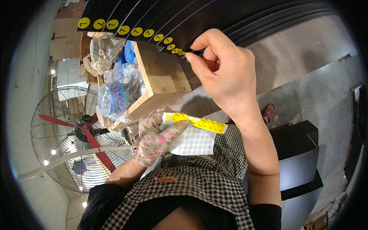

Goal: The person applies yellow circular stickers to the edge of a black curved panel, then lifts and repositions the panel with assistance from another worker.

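Note:
My left hand (159,134), in a pink floral fabric glove, is closed on a yellow sticker strip (209,124) of small round labels with dark marks. A white backing sheet (195,142) with rows of pale circles hangs below the strip, by the same hand. My right hand (226,69) is bare, its thumb and index finger brought close together beside the corner of a row of black panels (184,19). Round yellow stickers (137,32) line the panels' near edges. Whether a sticker sits between the right fingertips is hard to make out.
To the left, a wooden crate (165,73) holds clear plastic bags (119,92). A large wire-caged fan (76,134) with red blades stands farther left. On the right, black and grey boxes (295,165) rest on the concrete floor (318,92).

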Demonstrator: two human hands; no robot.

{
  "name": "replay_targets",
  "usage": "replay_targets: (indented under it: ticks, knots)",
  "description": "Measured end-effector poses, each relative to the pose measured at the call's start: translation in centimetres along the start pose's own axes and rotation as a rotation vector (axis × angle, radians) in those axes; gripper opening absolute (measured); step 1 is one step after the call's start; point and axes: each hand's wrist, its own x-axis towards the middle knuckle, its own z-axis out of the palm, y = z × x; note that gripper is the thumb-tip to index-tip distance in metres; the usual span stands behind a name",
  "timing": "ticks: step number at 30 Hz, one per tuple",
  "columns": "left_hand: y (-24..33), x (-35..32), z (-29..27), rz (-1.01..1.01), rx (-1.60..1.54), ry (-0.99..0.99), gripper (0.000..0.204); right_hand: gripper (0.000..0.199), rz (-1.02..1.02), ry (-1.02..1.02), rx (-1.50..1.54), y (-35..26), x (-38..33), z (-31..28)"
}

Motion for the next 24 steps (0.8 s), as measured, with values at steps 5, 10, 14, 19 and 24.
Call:
replay_targets:
  ticks: [5, 10, 14, 19, 24]
  knots:
    - [-0.2, 0.0, 0.5, 0.018, -0.021, 0.014, 0.015, 0.016, -0.056, -0.048, -0.154, 0.4, 0.8, -0.2]
    - [0.1, -0.1, 0.7, 0.002, -0.026, 0.037, 0.015, 0.006, 0.040, 0.069, -0.165, 0.9, -0.2, -2.9]
    - [0.0, 0.1, 0.9, 0.042, 0.007, 0.018, 0.013, 0.007, 0.163, -0.466, 0.247, -0.2, -3.5, -3.9]
    - [-0.8, 0.4, 0.9, 0.057, 0.015, -0.022, 0.018, 0.010, 0.220, -0.543, 0.281, -0.5, -5.3, -3.6]
    - [-0.9, 0.2, 0.7, 0.090, 0.110, 0.004, 0.016, 0.010, 0.012, -0.466, 0.128, -0.8, -5.2, -2.9]
